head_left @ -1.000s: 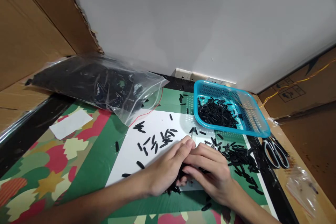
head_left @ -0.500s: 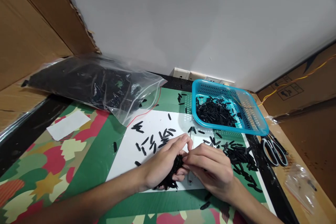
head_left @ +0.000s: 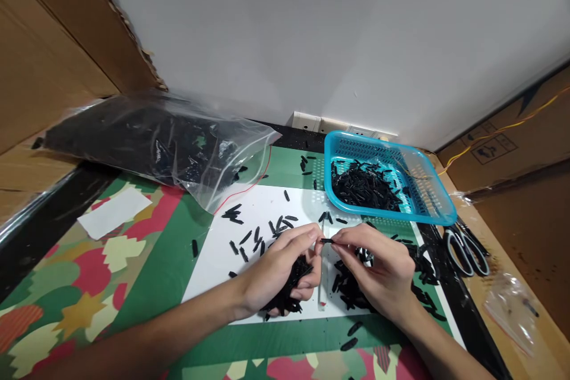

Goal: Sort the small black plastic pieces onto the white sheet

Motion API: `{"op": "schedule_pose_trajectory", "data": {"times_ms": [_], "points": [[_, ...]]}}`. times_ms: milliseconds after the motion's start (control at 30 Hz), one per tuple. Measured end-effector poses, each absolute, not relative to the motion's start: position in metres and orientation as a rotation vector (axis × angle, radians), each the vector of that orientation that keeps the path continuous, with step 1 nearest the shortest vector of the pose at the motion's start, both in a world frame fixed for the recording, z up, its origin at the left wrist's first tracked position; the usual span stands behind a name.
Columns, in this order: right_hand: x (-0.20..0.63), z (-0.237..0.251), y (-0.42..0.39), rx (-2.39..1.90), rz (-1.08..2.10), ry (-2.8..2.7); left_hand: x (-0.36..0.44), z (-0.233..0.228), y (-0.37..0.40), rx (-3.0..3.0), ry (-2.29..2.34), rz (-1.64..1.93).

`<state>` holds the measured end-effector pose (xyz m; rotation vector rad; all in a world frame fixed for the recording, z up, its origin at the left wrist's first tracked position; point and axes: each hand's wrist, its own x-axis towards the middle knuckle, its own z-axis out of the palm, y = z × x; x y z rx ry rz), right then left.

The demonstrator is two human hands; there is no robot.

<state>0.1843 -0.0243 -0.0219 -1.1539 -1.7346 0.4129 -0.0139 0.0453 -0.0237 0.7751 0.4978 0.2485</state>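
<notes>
You have plenty of black pieces outside the blue basket (head_left: 430,189), so the work looks well short of finished. A heap of pieces (head_left: 367,187) lies inside the basket, mostly towards its left end, with bare floor showing at its right.

Your left hand (head_left: 269,276), on the near-left side of the basket, is curled round a thick bundle of black pieces (head_left: 289,292). Your right hand (head_left: 383,264), just on the near side of the basket, pinches a single black piece (head_left: 327,241) between thumb and fingertips. The left end of that piece seems to meet your left fingertips, though the view is too small to say whether both hands grip it.

Left to deal with, as far as I can judge, are the scattered pieces (head_left: 256,240) on the white sheet (head_left: 207,276) to the near left of the basket, the pile (head_left: 351,291) partly hidden by your right hand, and another cluster (head_left: 425,261) on the near-right side. Left of the basket, a clear bag (head_left: 133,142) also looks full of dark contents, which I can't make out well.
</notes>
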Motion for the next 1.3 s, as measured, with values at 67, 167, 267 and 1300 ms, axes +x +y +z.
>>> {"op": "schedule_pose_trajectory", "data": {"times_ms": [67, 167, 267, 1300], "points": [[0.1842, -0.0232, -0.0238, -1.158, 0.426, -1.746, -0.0137, -0.0242, 0.0453, 0.775, 0.487, 0.258], [0.1841, -0.0244, -0.0231, -1.176, 0.427, -1.757, -0.0137, -0.0241, 0.0454, 0.779, 0.476, 0.258], [0.1846, -0.0244, -0.0232, -1.203, 0.420, -1.767, -0.0140, -0.0242, 0.0452, 0.781, 0.458, 0.264], [0.1851, -0.0286, -0.0168, -1.129, 0.308, -1.870, -0.0128, -0.0232, 0.0479, 0.690, 0.474, 0.248]]}}
